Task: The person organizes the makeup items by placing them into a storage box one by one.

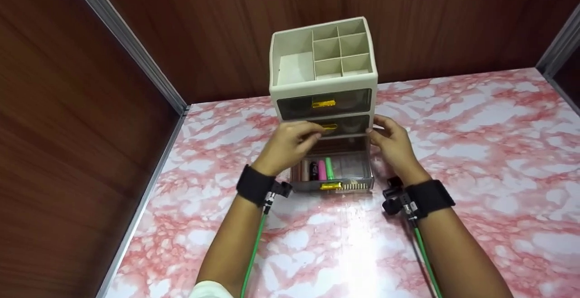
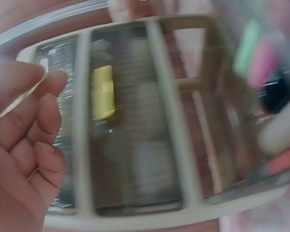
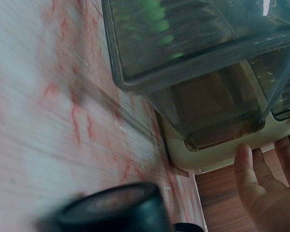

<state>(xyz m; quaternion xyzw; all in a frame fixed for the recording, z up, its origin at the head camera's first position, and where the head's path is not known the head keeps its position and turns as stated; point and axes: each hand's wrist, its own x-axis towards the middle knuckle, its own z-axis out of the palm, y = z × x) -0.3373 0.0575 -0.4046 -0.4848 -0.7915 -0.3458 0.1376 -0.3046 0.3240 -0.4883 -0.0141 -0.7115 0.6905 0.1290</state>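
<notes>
A cream drawer organizer [image 1: 324,83] stands on the table with its clear bottom drawer [image 1: 362,171] pulled out. My left hand [image 1: 287,146] is in front of the middle drawer's yellow handle [image 1: 333,127], thumb and forefinger tips close together. In the left wrist view a thin yellowish line shows between the fingers; whether they hold something is unclear. That view shows the middle handle [image 2: 104,93] uncovered. My right hand [image 1: 396,144] touches the organizer's right side, its thumb [image 3: 244,157] at the front edge. Pink [image 1: 322,170] and green [image 1: 329,168] sticks lie in the bottom drawer beside darker ones.
The top drawer, with its yellow handle [image 1: 324,103], is closed. Divided compartments [image 1: 340,46] form the organizer's top. Brown wood-look panels [image 1: 204,40] rise behind and at the left. A pink-and-white marbled table [image 1: 476,153] spreads around the organizer. Green cables [image 1: 253,252] run along both forearms.
</notes>
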